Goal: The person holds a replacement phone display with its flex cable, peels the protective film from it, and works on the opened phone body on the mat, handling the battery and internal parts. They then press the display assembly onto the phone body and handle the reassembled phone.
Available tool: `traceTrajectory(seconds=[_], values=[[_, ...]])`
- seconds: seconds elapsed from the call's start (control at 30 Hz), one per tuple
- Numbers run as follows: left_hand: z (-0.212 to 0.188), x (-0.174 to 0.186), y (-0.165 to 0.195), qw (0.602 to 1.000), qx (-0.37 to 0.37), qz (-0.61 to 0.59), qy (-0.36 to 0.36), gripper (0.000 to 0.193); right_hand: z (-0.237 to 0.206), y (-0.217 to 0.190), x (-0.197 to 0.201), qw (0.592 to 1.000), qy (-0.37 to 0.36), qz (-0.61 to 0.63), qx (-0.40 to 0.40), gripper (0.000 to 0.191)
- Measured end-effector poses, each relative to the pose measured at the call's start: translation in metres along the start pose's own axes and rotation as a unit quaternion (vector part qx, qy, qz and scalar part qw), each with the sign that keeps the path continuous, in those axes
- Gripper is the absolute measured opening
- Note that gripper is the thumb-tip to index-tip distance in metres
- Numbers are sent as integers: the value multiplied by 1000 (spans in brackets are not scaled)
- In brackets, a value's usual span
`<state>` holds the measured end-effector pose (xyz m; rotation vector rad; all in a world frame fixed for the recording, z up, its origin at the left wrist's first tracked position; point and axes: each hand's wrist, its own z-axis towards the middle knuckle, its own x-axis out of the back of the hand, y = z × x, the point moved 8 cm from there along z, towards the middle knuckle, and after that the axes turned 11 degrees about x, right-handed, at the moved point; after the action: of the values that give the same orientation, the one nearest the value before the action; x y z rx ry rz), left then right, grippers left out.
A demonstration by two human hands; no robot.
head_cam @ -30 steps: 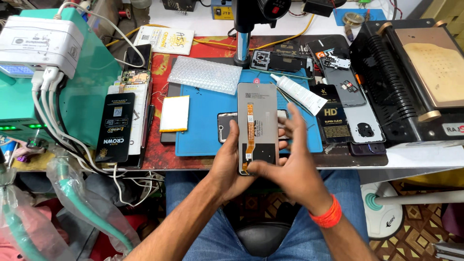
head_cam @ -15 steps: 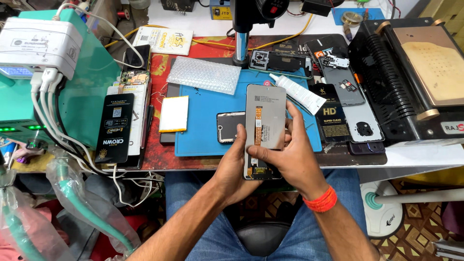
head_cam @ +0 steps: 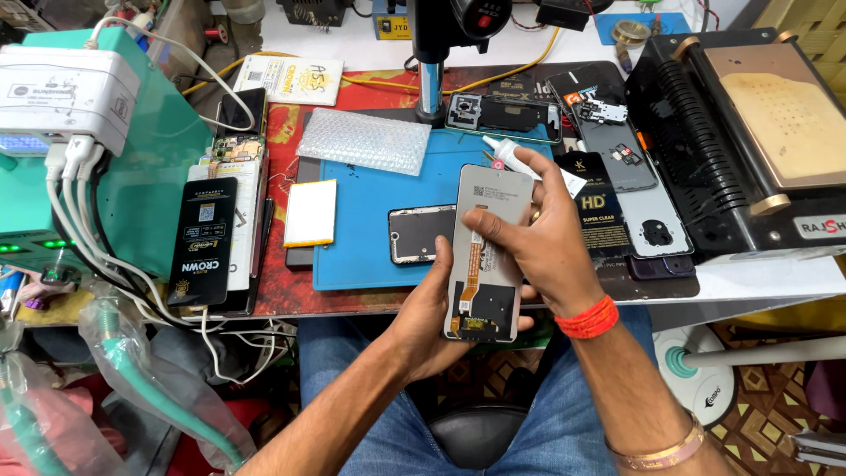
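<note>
Grey-backed phone screen (head_cam: pixel 487 251) is being held over the table's (head_cam: pixel 758 280) near edge, the left hand (head_cam: pixel 432 308) cupping it from beneath, the right hand (head_cam: pixel 542 238) pinching its orange ribbon cable (head_cam: pixel 475 273). Inspection seems underway; freeing that cable is likely calling for gentle, even fingertip pressure.

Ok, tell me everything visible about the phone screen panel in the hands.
The screen panel is a flat grey rectangle seen from its back, with an orange flex ribbon running down to a dark lower patch. It stands nearly upright over the table edge. The left hand cradles it from below; the right hand grips its right side, thumb on the back.
</note>
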<state>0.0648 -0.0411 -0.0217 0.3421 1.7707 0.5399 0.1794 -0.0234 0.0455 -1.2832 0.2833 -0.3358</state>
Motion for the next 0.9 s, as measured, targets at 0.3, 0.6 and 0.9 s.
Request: traceTrajectory(seconds=[0.3, 0.6, 0.9], values=[[-9, 5, 27, 997, -48, -17, 50, 92, -31, 3, -8, 999, -16, -39, 11, 101], [-18, 18, 44, 980, -135, 74, 125, 46, -60, 28, -21, 994, -39, 35, -94, 89], [-28, 21, 58, 927, -190, 234, 223, 33, -66, 31, -23, 991, -58, 52, -109, 49]])
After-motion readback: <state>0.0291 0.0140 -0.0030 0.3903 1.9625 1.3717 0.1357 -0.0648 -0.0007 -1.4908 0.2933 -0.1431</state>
